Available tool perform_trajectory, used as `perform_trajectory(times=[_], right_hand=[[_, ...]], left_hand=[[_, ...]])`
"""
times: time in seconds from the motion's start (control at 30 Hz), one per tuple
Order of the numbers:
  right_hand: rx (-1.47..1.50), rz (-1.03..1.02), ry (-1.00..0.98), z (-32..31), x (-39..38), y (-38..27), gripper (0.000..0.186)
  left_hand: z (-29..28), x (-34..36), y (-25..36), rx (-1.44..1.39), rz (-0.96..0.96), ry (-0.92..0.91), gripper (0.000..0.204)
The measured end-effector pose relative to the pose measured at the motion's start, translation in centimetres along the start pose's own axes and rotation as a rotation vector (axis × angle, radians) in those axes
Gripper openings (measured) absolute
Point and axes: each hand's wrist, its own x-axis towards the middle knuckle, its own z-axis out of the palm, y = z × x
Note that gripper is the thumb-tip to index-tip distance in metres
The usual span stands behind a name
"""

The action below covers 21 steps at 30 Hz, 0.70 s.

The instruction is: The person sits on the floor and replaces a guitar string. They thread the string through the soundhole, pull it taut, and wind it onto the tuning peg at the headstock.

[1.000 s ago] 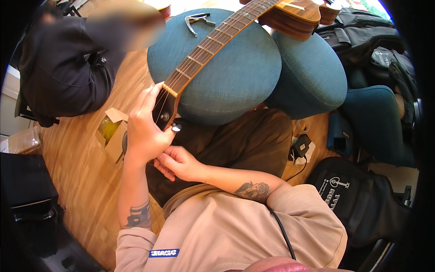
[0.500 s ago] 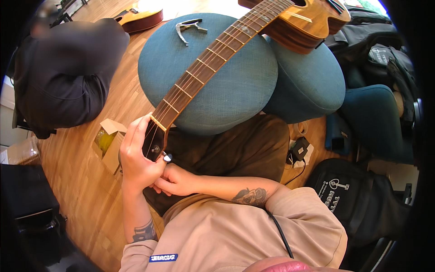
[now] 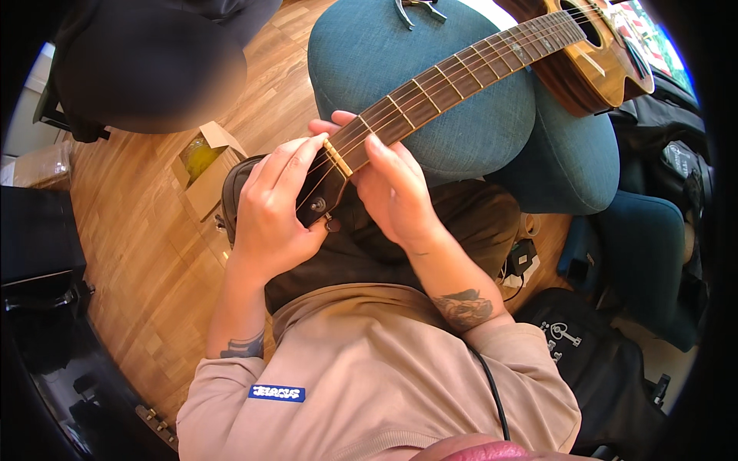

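Observation:
An acoustic guitar [image 3: 461,73] lies with its neck slanting toward me and its body at the upper right, across blue round stools. My left hand [image 3: 277,200] is closed around the dark headstock [image 3: 321,188]. Its fingertips rest at the pale nut [image 3: 337,157] and strings, and its thumb is at the tuner side. My right hand [image 3: 396,184] cradles the neck just past the nut from beneath. Its thumb shows at the near edge of the fretboard, and some fingertips emerge on the far side. A silver capo [image 3: 419,11] lies on the nearer stool [image 3: 346,58], partly cut off.
A second blue stool [image 3: 576,165] supports the guitar's body side. A person in dark clothes [image 3: 146,61] sits at the upper left. On the wooden floor stand an open cardboard box [image 3: 211,180] and a black power adapter [image 3: 521,257]. A black bag [image 3: 584,361] lies at right.
My right hand has left the headstock's tuner side and come up around the neck near the nut. My left hand stays at the headstock. The whole view has shifted.

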Motion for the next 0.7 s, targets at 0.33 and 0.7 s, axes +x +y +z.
perform_trajectory(times=[0.33,0.7], right_hand=[[0.126,-0.45,0.143,2.6,0.8,6.1,0.025],[0.088,-0.338,0.238,3.5,0.5,1.9,0.028]], left_hand=[[0.6,-1.8,-1.2,0.046,0.049,0.038,0.067],[-3.3,3.1,-1.3,-0.105,0.139,-0.163,0.078]])
